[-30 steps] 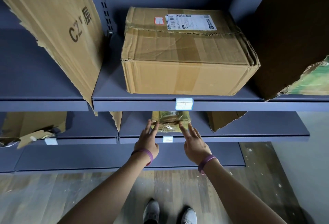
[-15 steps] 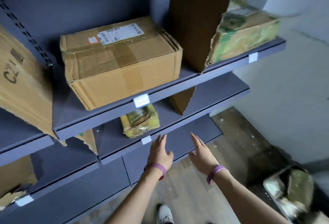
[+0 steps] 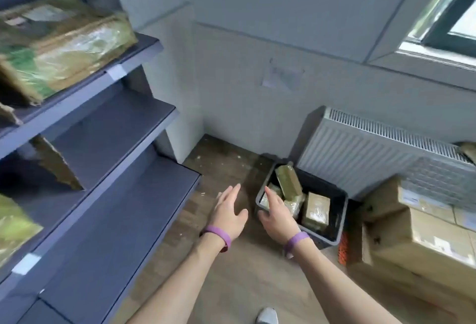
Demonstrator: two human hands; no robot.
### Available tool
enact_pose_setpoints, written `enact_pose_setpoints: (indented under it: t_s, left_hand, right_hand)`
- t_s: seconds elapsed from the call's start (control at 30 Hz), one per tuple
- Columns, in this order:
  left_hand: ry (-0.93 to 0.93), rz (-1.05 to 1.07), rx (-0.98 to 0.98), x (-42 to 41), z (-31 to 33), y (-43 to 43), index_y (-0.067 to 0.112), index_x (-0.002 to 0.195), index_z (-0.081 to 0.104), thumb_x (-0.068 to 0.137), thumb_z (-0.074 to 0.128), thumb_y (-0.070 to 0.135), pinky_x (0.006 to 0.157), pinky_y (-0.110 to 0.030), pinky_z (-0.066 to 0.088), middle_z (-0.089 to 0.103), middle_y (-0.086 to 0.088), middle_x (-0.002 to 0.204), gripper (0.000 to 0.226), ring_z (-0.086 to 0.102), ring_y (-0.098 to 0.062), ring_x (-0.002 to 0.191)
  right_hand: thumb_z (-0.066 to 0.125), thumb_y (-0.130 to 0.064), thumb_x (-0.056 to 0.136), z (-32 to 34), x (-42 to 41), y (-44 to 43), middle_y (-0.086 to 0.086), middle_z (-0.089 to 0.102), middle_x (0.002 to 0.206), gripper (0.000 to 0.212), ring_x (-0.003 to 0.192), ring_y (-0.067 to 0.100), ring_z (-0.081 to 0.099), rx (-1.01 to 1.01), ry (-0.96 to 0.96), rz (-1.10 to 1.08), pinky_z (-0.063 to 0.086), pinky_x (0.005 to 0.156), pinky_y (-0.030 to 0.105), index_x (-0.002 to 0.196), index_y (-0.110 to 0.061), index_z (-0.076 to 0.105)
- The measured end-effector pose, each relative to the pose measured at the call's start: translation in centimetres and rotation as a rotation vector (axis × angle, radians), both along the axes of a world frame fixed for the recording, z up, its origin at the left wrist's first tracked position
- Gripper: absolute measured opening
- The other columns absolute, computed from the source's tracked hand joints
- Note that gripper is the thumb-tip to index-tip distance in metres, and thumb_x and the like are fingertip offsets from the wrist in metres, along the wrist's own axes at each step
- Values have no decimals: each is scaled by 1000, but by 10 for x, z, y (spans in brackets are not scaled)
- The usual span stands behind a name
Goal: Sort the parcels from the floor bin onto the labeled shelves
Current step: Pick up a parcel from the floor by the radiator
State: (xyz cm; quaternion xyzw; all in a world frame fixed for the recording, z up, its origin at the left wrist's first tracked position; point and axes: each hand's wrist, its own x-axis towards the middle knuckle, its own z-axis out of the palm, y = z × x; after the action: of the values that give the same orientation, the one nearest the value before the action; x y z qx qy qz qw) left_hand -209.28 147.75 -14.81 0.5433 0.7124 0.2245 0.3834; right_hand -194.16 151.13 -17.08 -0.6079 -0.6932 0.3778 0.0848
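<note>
Head view, one entry per item.

Bin (image 3: 339, 220): dark grey plastic, on the wooden floor (image 3: 231, 285), just beside the radiator (image 3: 373, 151). Contents, as far as I can see:
- tall parcel (image 3: 288, 182), olive-brown and glossy with tape, standing on end and tilted against the bin's far corner;
- boxy parcel (image 3: 316, 209), tan cardboard under clear tape, upright on the right side;
- wrapped parcel (image 3: 296, 205), pale and crinkled in plastic, between the other two and partly hidden by my hand.

Shelves (image 3: 123, 143): dark blue-grey metal, at my left, with white label tags (image 3: 117, 72) on the front edges. The top shelf holds a large parcel (image 3: 64, 45), green and tan under shiny wrap, at the shelf's end. A blurred yellow-green parcel (image 3: 15, 223) shows lower down, at the left edge.

Left hand (image 3: 226, 214): over the bare floor between shelves and bin, fingers straight and a little apart, holding nothing.

Right hand (image 3: 277, 216): over the bin's near corner, fingers straight, thumb spread, holding nothing. I cannot tell whether it touches the rim.

Both wrists: purple bands (image 3: 296, 242).

Right of the bin: stacked cardboard boxes (image 3: 425, 233).
</note>
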Motion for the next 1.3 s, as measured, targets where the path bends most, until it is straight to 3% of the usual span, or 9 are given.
enact_pose_setpoints:
  t_s: [0.2,0.4,0.57,0.73,0.9,1.07,1.3]
  left_hand:
    - [-8,-139,-16,122,-1,32,27,146,30,91,56,24,118,-34,18,27,4,154,61,18,-16,144]
    - [12,-258,-71,180,-16,60,27,145,32,90,56,25,115,-27,18,29,6,153,60,22,-12,142]
    - [39,-332,-126,208,-41,117,25,146,31,91,55,24,116,-28,19,29,5,153,60,24,-13,142]
    - [4,-423,-217,248,-76,194,25,147,28,93,53,23,118,-35,21,29,3,154,60,24,-15,142]
    - [65,-514,-256,275,-113,269,20,147,30,92,53,21,117,-34,21,32,1,152,59,26,-16,141]
    - [139,-534,-308,299,-171,319,22,146,32,92,52,21,114,-32,26,35,2,150,57,32,-16,138]
    - [182,-613,-397,345,-303,347,23,147,29,91,52,22,113,-34,26,35,0,149,60,32,-19,137]
  right_hand:
    - [53,-14,94,0,126,10,10,33,154,65,143,24,31,27,81,-272,23,117,32,152,-9,24]
    - [53,-11,93,-17,196,24,9,35,154,63,142,23,31,-32,87,-395,19,112,22,151,-9,26]
    - [51,-13,93,-35,226,54,9,38,152,61,138,27,39,-109,73,-438,30,116,41,150,-13,29]
    - [52,-15,96,-64,267,104,7,32,155,64,141,25,35,-193,-11,-538,26,116,36,152,-14,23]
    - [50,-15,96,-102,296,163,8,32,156,63,140,28,36,-289,-34,-584,28,117,40,153,-13,23]
    - [49,-11,95,-156,320,207,9,44,145,59,131,30,44,-321,-2,-607,34,109,38,150,-18,28]
    - [47,-10,95,-289,352,251,13,41,146,52,129,36,46,-478,-48,-554,39,108,44,145,-14,33]
